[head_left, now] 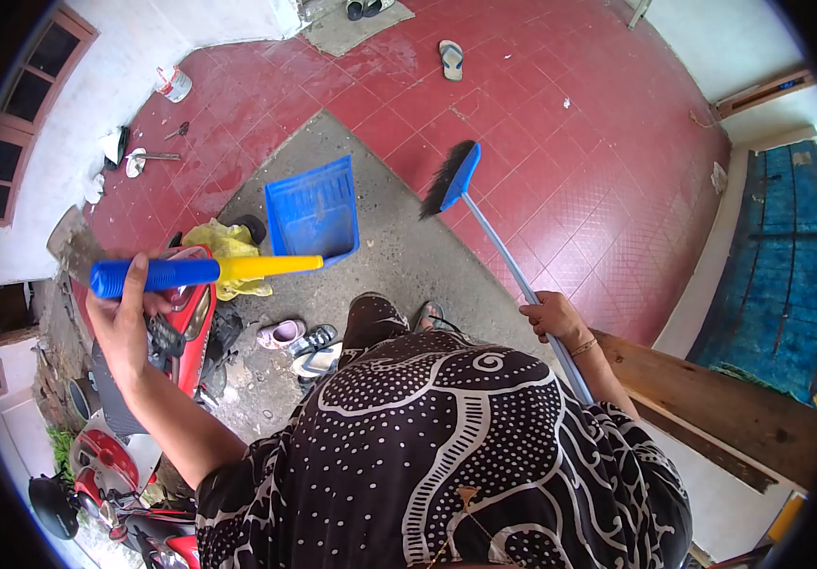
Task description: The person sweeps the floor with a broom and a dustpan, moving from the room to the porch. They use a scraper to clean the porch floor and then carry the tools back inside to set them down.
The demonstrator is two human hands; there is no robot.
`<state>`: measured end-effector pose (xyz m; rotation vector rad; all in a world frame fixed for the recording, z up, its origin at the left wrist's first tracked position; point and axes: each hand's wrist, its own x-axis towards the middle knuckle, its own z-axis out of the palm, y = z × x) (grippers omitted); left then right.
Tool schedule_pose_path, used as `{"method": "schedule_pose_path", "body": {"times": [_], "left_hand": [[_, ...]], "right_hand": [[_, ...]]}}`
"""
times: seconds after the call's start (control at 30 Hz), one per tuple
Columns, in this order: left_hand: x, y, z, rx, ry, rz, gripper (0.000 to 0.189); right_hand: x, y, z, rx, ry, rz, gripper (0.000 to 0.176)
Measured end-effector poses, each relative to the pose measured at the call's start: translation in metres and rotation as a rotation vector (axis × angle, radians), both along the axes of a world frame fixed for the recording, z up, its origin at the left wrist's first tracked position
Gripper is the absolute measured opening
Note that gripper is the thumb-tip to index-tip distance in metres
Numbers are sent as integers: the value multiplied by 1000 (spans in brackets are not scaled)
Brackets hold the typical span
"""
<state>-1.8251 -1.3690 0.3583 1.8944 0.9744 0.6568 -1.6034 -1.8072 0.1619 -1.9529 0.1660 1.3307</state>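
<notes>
My left hand (127,318) is wrapped around the blue grip of a long-handled dustpan (318,204). Its handle turns yellow toward the blue pan, which hangs over the grey concrete strip. On the other side, my right hand (557,321) grips the grey pole of a broom (463,177). The broom head is blue with dark bristles, angled up and to the left over the edge where red tiles meet concrete. Between pan and bristles there is a gap. A bracelet circles my right wrist.
Red floor tiles (560,180) spread ahead, with a lone flip-flop (451,60) on them. Several shoes (314,339) lie near my feet. A yellow plastic bag (223,251) and a red motorbike (195,327) are at left. A wooden plank (712,408) runs along the right. A paint bucket (174,84) stands by the wall.
</notes>
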Motion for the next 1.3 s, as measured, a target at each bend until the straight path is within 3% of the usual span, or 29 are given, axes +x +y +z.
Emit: {"method": "schedule_pose_path", "body": {"times": [0.17,0.3,0.43,0.47,0.53,0.6,0.63,0.67,0.7,0.77,0.83,0.93,1.03,1.1,1.3], "left_hand": [[87,39,-31,-50,-67,-59,15],[147,111,-75,-18,-132,-57,12],[186,201,-123,-294,-394,497,18],[190,223,-138,-392,-441,649,18],[178,266,-186,-584,-478,798,21],[167,291,-229,-770,-440,930,21],[165,298,-228,-774,-431,921,21],[166,303,-225,-758,-430,958,22],[168,310,-222,-741,-430,1000,24],[173,325,-212,-699,-433,998,25],[181,339,-200,-644,-444,986,27],[201,345,-188,-489,-414,954,27],[224,347,-185,-376,-383,813,26],[240,353,-191,-257,-220,639,24],[328,352,-193,-86,-59,301,19]], "right_hand": [[31,12,-7,-58,-171,4,17],[85,33,-10,-159,-378,-100,15],[145,83,-48,-154,-489,-118,12],[154,93,-78,-127,-610,15,14],[146,148,-64,-203,-643,278,25],[138,181,-63,23,-570,482,30],[137,201,-57,73,-364,553,30],[132,215,-74,189,-302,591,26],[126,226,-86,177,-111,485,24],[127,236,-94,149,-155,547,25],[134,241,-95,-32,-284,650,26],[161,222,-65,-44,-423,539,24],[195,222,-19,13,-309,118,16],[221,227,-6,-46,-225,-22,10],[313,255,15,55,-115,-288,15]]}}
